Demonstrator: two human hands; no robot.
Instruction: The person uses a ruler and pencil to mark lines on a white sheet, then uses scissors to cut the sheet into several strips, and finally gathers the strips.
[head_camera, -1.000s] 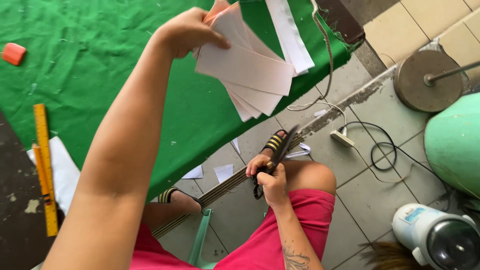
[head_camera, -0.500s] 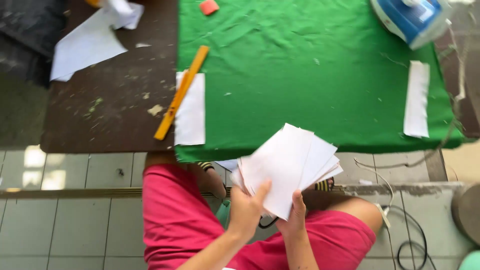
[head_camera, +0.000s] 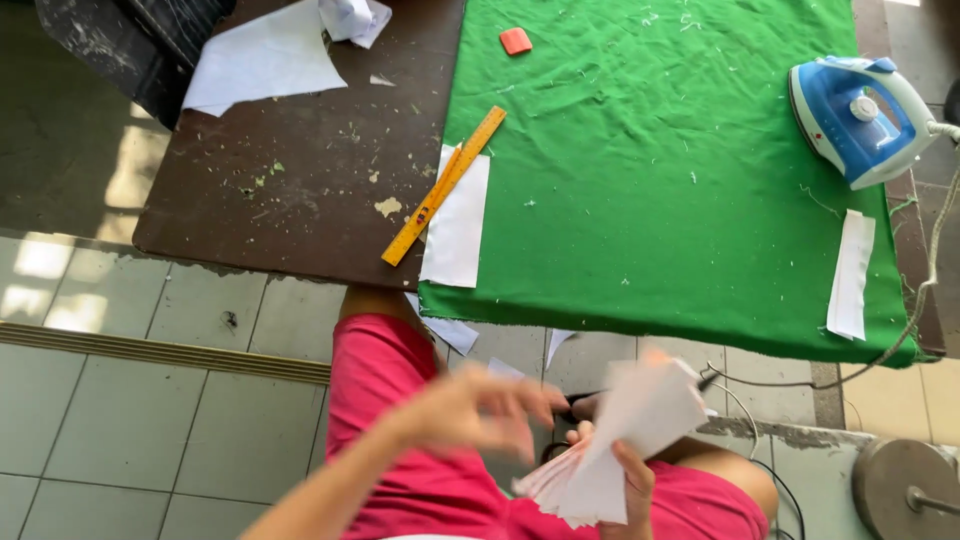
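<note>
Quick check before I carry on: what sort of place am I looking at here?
Probably a small sewing or tailoring workspace: a green cloth spread over the table, a blue steam iron, a yellow ruler and cut white paper pieces.

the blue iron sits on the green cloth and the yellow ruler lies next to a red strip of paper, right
Not quite. In the head view the strip beside the ruler is white, not red. The rest holds: the blue iron sits on the green cloth, near its far right corner.
</note>
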